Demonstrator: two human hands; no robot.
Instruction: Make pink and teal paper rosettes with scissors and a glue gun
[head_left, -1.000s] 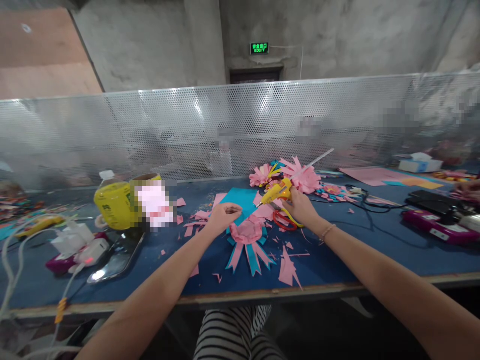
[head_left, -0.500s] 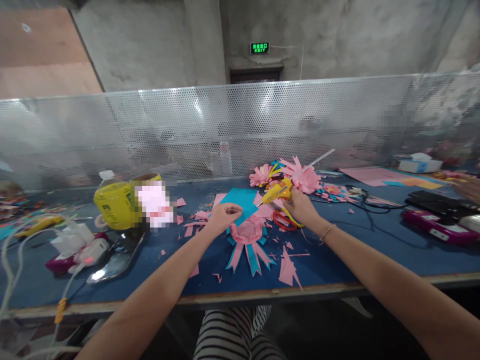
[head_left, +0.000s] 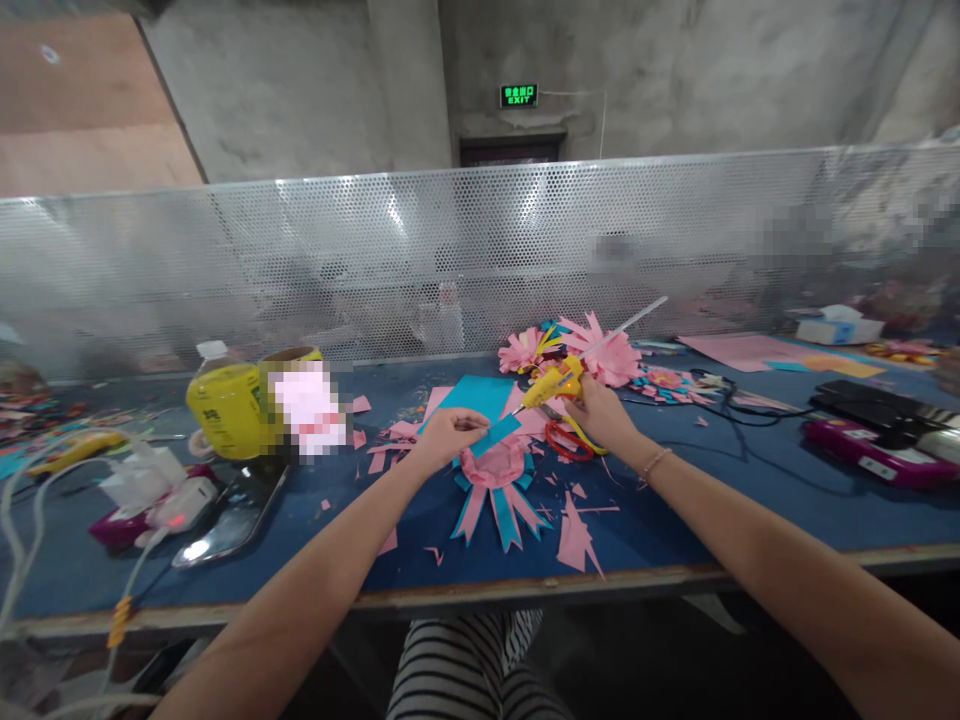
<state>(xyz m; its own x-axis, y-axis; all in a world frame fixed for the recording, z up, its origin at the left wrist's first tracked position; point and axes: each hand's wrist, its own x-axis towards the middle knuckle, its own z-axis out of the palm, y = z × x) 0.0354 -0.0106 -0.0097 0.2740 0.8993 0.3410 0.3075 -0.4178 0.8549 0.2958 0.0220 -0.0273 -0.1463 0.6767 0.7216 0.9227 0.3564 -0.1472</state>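
My left hand (head_left: 448, 438) pinches one end of a blue paper strip (head_left: 504, 431) that slants up to the right. In my right hand (head_left: 604, 412) is a yellow glue gun (head_left: 556, 380), its nozzle close to the strip's far end; I cannot tell whether they touch. Below the strip lies a pink and blue paper rosette (head_left: 491, 468) with forked ribbon tails pointing towards me. Behind my left hand a larger blue paper sheet (head_left: 474, 393) lies flat. Red-handled scissors (head_left: 564, 442) rest under the glue gun, partly hidden.
Pink paper flowers (head_left: 609, 352) and scraps lie behind the glue gun. To the left stand a yellow-labelled bottle (head_left: 229, 405), a phone (head_left: 238, 512) and a power strip (head_left: 124, 525) with cables. A purple power strip (head_left: 874, 455) is at right. A perforated metal screen (head_left: 360, 270) borders the back.
The blue strip in my left hand has swung into plain view, now slanting below the nozzle. My right hand and the glue gun have barely moved. A co-worker's hand at far right has drawn back.
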